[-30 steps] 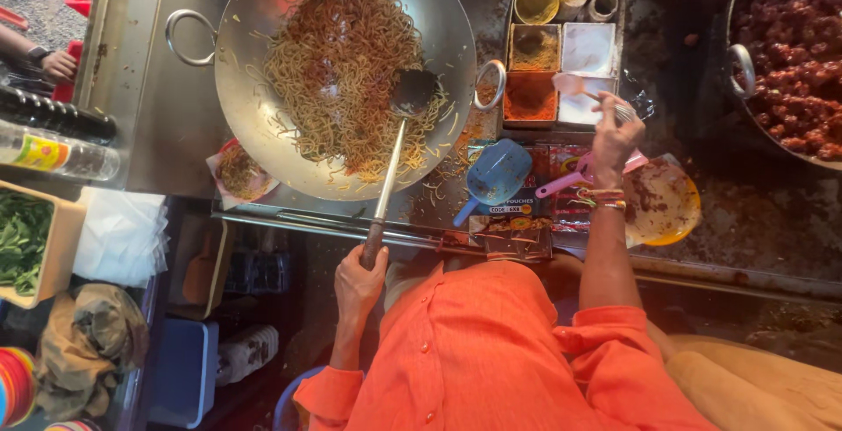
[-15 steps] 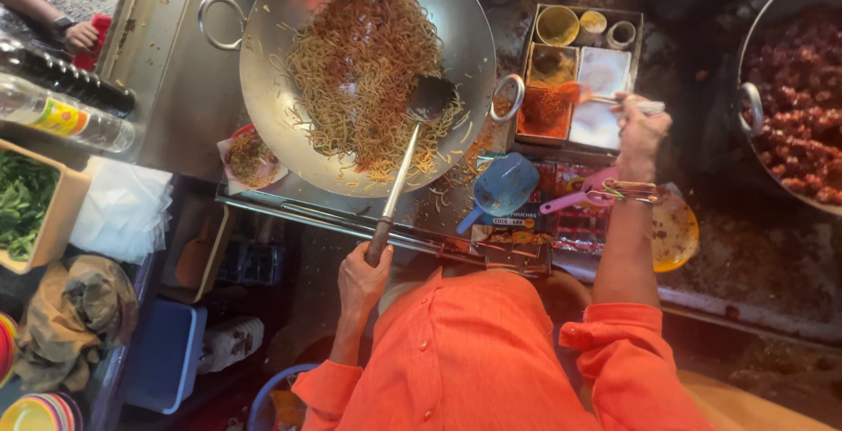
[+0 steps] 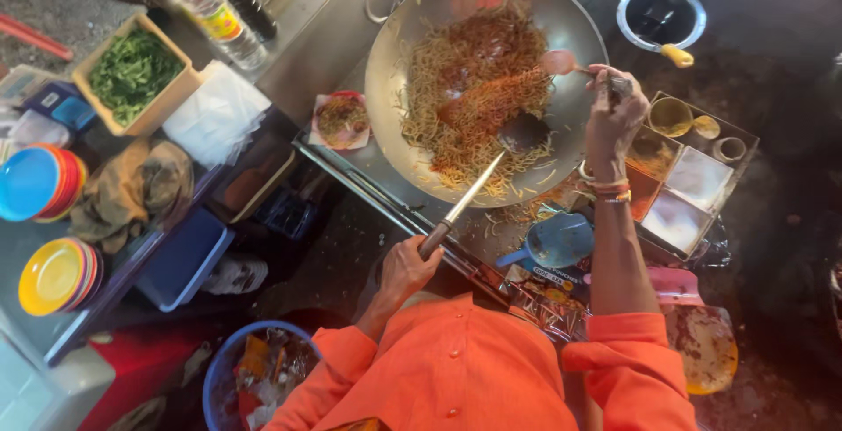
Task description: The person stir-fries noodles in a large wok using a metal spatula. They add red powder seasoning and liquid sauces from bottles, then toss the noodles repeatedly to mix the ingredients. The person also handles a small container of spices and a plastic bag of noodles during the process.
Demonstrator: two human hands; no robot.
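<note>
Left hand (image 3: 405, 266): grip closed round the long wooden-handled steel spatula (image 3: 478, 187).
Right hand (image 3: 611, 115): gripped a small spoon (image 3: 561, 64), tipped above the noodles.
Noodles (image 3: 474, 89): soft, slippery, in the big steel wok (image 3: 395, 54).
Hold: probably the spatula's handle end.

Soft, even daylight falls from above, so shadows are faint. The steel wok (image 3: 399, 89) carries a dull sheen along its left wall without hard glare. The surface's right side is dark. Wide-angle bending stretches the corners; edge detail is slightly soft.
</note>
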